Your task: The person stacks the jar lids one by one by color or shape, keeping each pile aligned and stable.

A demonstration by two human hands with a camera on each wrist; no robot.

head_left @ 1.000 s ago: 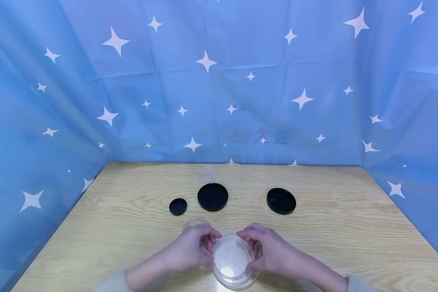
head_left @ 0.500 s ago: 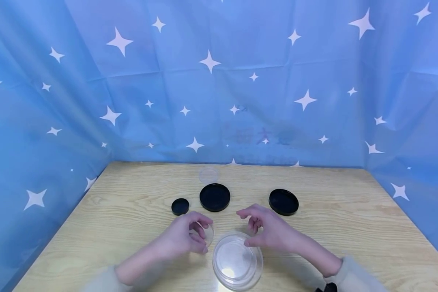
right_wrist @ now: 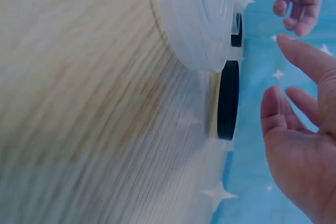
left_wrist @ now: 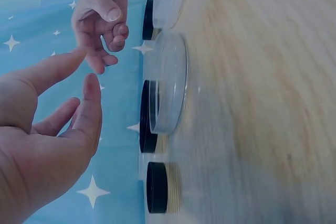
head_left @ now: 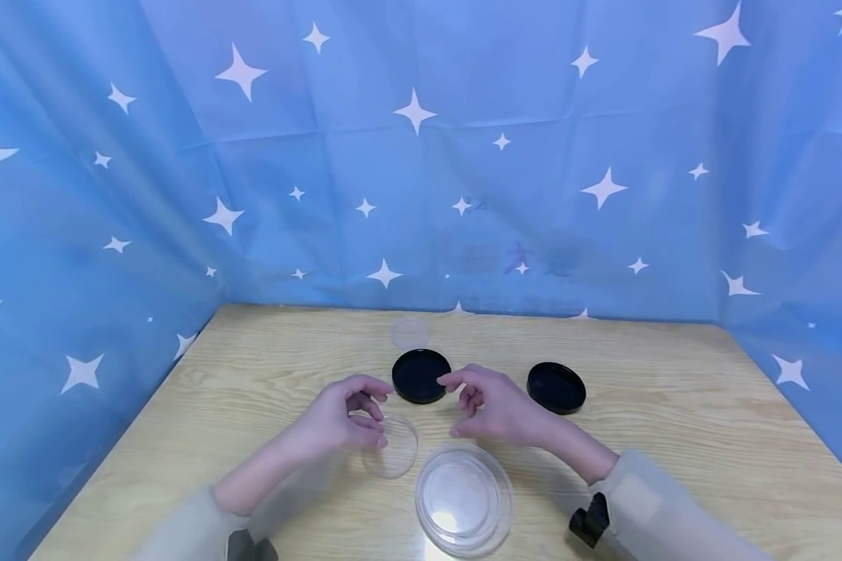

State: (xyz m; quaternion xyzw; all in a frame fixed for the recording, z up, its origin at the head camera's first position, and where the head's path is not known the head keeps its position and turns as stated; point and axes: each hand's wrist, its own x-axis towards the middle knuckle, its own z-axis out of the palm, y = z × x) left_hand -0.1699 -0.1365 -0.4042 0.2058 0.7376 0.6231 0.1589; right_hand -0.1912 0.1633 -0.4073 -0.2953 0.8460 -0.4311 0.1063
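Clear, black dishes (head_left: 461,491) on wooden table (head_left: 673,421)

On the bench (head_left: 673,421): a dish (head_left: 396,455) below the left fingers (head_left: 370,384), stacked dishes (head_left: 463,495) nearer, a lid (head_left: 415,376) beyond the right fingers (head_left: 458,379).

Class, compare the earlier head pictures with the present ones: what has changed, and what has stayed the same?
The left hand and right hand have come off the stacked clear dishes and moved forward, away from the person; both now hold nothing. The single clear dish, the middle black dish and the right black dish appear to stay where they were.
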